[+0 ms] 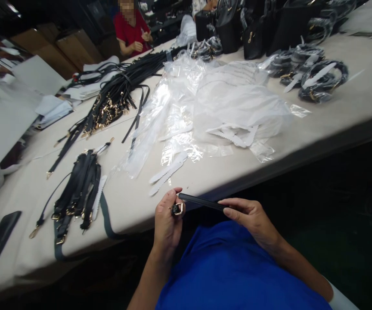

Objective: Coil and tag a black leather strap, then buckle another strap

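Observation:
Both of my hands are at the table's front edge, over my lap. My left hand [168,217] is closed on the buckle end of a black strap, and a gold buckle [179,209] shows at its fingers. My right hand [252,216] pinches the flat length of black strap [202,201], which runs across to the left fingertips. Whether buckle and strap length are one piece is hidden inside the left hand. On the table just beyond lie white serrated plastic strips [168,173].
Left, a bundle of buckled black straps [79,185] lies near a black phone-like slab [0,237]. Behind are a long pile of straps with gold clasps [108,107] and clear plastic bags [224,94]. Wrapped strap coils [323,79] and black handbags [229,28] stand right. A person in red [131,32] is opposite.

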Demonstrator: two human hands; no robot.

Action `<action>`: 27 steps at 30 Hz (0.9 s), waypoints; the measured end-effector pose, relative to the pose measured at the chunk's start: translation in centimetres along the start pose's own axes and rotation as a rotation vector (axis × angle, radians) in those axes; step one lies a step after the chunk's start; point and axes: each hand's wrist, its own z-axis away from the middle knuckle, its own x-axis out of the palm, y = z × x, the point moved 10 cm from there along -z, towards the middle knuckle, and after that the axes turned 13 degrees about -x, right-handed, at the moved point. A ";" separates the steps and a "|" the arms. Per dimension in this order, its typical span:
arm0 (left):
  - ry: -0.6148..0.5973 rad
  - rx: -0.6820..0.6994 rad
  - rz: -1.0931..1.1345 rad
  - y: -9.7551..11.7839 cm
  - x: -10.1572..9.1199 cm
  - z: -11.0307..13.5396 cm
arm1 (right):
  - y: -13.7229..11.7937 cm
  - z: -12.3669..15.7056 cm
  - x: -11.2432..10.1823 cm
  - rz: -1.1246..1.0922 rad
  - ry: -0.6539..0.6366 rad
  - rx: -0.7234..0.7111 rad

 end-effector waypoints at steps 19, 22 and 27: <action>-0.028 0.002 -0.266 -2.6 3.1 1.2 | 0.3 0.0 4.3 -0.196 -0.138 0.033; -0.044 -0.045 -0.338 -4.6 3.3 1.2 | -0.8 -0.1 5.3 -0.211 -0.147 -0.055; -0.246 -0.156 -0.160 -6.3 3.2 1.7 | -1.6 0.9 5.8 -0.242 -0.168 -0.149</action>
